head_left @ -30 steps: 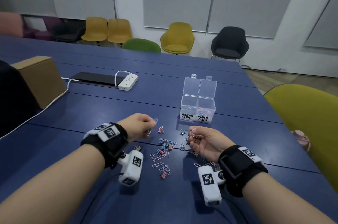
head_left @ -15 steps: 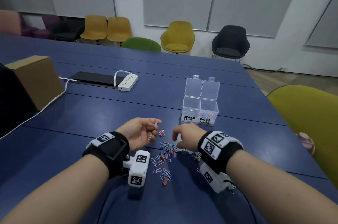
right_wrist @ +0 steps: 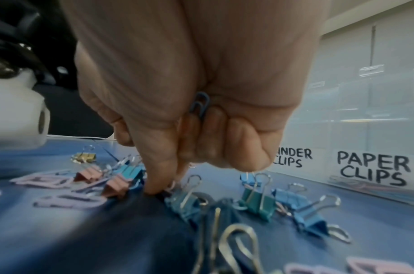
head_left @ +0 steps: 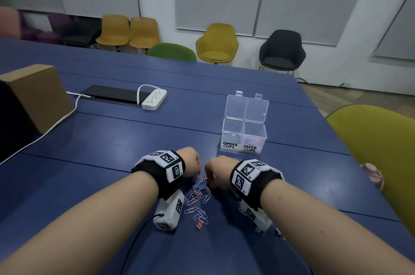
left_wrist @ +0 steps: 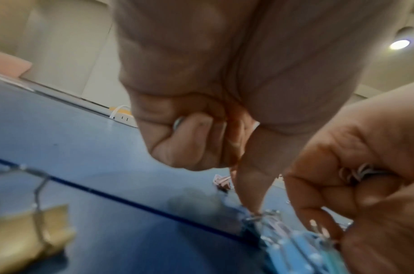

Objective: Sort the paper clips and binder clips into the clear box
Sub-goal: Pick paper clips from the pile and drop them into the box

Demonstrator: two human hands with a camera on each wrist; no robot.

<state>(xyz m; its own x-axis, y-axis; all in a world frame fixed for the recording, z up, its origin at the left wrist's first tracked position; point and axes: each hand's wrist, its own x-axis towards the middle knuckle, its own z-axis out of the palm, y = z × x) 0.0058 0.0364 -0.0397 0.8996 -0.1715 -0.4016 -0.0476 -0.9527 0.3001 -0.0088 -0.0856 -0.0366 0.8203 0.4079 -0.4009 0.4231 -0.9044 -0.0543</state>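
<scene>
A pile of coloured paper clips [head_left: 197,196] and small binder clips [right_wrist: 257,202] lies on the blue table [head_left: 112,162]. My left hand [head_left: 193,165] hovers over the pile's left side, fingers curled round a clip [left_wrist: 178,122], index fingertip [left_wrist: 250,205] down among the clips. My right hand [head_left: 213,175] is over the pile's right side, holding a blue paper clip [right_wrist: 199,106] in curled fingers while its fingertips [right_wrist: 155,185] touch a teal binder clip. Beyond stands the clear box [head_left: 244,133], lids open, labelled BINDER CLIPS and PAPER CLIPS; paper clips lie in the right compartment.
A gold binder clip [left_wrist: 25,231] lies apart, left of the pile. A white power strip [head_left: 154,99] and a black pad sit far left, a cardboard box [head_left: 38,95] at the left edge. A yellow-green chair [head_left: 377,162] stands on the right.
Both hands have turned palm down and dropped onto the pile, coming close together. The left hand had been held up with a paper clip pinched in its fingers.
</scene>
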